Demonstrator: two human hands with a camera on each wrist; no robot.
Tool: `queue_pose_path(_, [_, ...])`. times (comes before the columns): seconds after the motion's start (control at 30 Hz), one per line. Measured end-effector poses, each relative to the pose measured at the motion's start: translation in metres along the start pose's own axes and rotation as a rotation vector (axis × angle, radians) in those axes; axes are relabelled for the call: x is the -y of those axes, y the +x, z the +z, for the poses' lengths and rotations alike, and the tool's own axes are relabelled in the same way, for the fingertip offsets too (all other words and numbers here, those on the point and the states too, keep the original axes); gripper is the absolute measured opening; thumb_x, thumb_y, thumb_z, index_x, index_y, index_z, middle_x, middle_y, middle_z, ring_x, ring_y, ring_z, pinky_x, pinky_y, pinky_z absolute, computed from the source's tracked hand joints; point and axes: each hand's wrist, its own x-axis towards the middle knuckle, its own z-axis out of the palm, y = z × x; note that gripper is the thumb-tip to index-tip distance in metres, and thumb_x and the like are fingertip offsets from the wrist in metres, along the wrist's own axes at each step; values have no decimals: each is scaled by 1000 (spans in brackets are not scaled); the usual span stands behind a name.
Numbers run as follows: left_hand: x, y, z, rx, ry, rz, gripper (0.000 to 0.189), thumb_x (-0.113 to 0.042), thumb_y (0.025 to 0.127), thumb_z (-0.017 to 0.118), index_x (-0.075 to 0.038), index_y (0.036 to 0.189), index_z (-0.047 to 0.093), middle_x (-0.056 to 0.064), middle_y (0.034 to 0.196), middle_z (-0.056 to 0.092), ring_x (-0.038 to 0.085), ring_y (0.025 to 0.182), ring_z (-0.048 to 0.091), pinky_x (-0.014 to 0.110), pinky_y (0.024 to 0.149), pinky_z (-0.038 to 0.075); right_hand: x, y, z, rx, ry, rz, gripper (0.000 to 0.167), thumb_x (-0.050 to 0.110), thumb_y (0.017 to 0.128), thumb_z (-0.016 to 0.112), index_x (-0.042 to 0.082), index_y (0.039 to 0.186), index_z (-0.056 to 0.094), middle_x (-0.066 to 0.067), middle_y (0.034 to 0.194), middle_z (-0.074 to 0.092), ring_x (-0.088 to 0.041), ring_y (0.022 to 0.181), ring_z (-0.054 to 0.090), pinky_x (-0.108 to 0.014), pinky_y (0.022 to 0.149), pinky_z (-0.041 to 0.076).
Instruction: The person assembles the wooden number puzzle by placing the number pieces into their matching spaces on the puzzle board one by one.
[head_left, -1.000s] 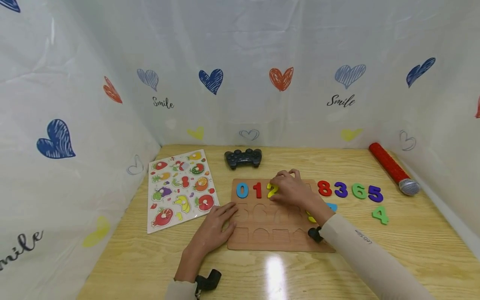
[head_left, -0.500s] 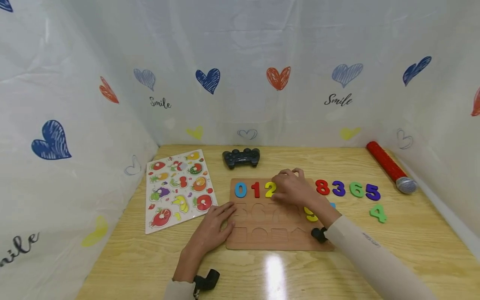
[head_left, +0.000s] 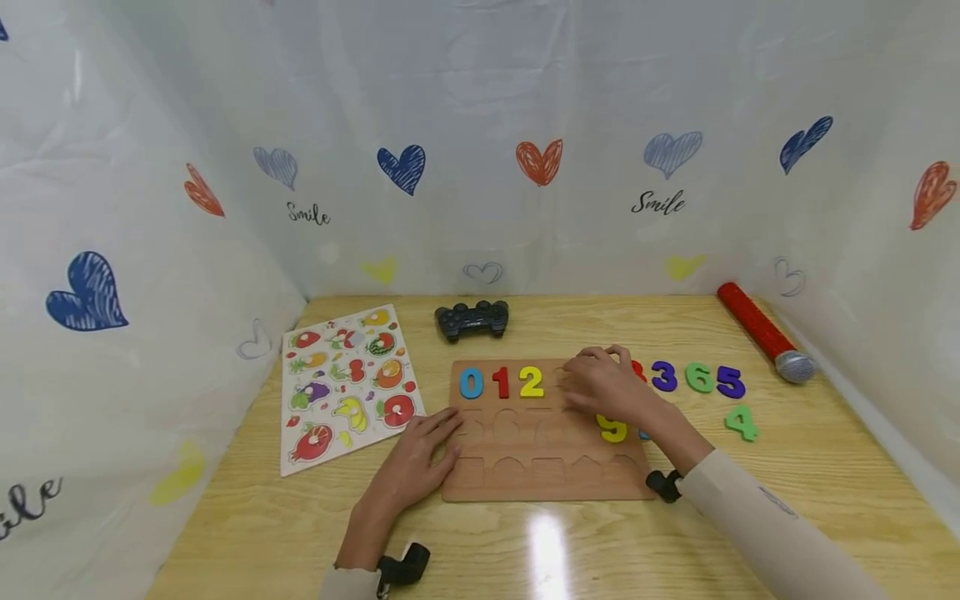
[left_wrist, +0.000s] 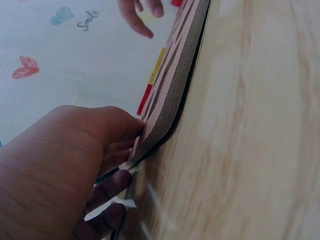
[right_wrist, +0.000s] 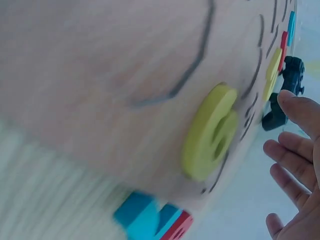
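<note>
A wooden number board [head_left: 547, 493] lies flat on the table with rows of recesses. Blue 0 [head_left: 471, 383], red 1 [head_left: 501, 382] and yellow 2 [head_left: 532, 382] stand in its top row. My left hand [head_left: 416, 457] rests against the board's left edge, thumb and fingertips touching it. My right hand [head_left: 606, 387] hovers over the board's upper right; nothing shows between its loosely spread fingers in the right wrist view. A yellow 9 [right_wrist: 207, 135] lies on the board below that hand. Beside it, a blue piece [right_wrist: 137, 215] is mostly hidden in the head view.
Right of the board are purple 3 [head_left: 663, 376], green 6 [head_left: 699, 377], purple 5 [head_left: 731, 382], green 4 [head_left: 742, 423] and a partly covered red 8 [head_left: 637, 370]. A fruit puzzle [head_left: 352, 383], game controller [head_left: 472, 320] and red microphone [head_left: 765, 332] surround these.
My right hand has come away from the yellow 2 and shifted right, leaving that number fully visible in the top row. The left hand stays at the board's edge.
</note>
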Motion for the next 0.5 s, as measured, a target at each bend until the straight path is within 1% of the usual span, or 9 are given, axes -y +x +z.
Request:
queue_pose_path(0.23, [2, -2, 1, -3, 12, 2, 47, -23, 97, 64, -9, 142, 58, 4, 151, 48, 24, 117, 48, 45, 98, 44, -9, -16, -4, 14, -12, 59, 38, 29, 88, 79, 8, 119, 72, -6, 118, 69, -33, 123, 49, -66, 100, 21])
queue_pose_path(0.5, [1, -1, 4, -26, 23, 10, 47, -25, 96, 67, -10, 140, 60, 3, 150, 49, 22, 115, 49, 44, 96, 45, -20, -28, -10, 5, -33, 83, 40, 28, 85, 82, 8, 118, 72, -7, 118, 69, -34, 122, 50, -66, 99, 23])
